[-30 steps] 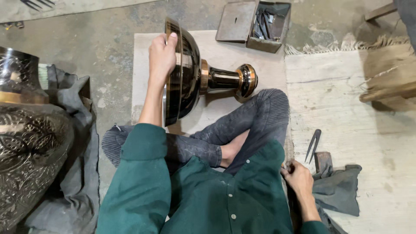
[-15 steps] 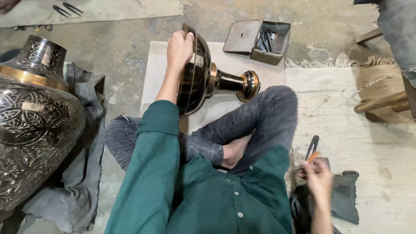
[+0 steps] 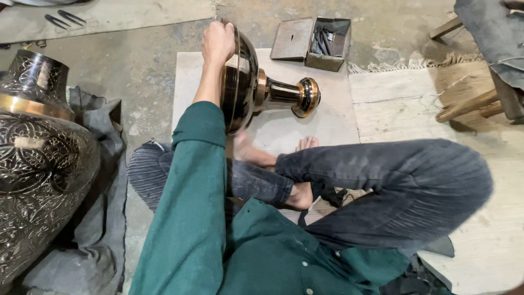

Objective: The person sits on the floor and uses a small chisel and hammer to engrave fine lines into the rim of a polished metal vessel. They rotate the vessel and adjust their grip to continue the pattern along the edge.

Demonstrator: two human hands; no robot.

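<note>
Left hand (image 3: 218, 42) clenched over the rim of one dark metal bowl (image 3: 240, 82), tipped on its side on a pale mat (image 3: 322, 123), brass-ringed stem (image 3: 289, 94) pointing right. Right hand out of view. One open metal box (image 3: 314, 42) of tools just beyond the mat. One large engraved vase (image 3: 38, 158) at left on grey cloth (image 3: 106, 218). Two small tools (image 3: 64, 18) on the floor, far left. Two bare feet near the bowl.

I sit on the bare concrete floor (image 3: 147, 65) of a metalwork shop: an engraved brass vase (image 3: 38, 164) lies on dark cloth at my left, and an open metal box of tools (image 3: 322, 41) stands at the mat's (image 3: 327, 120) far edge.
</note>
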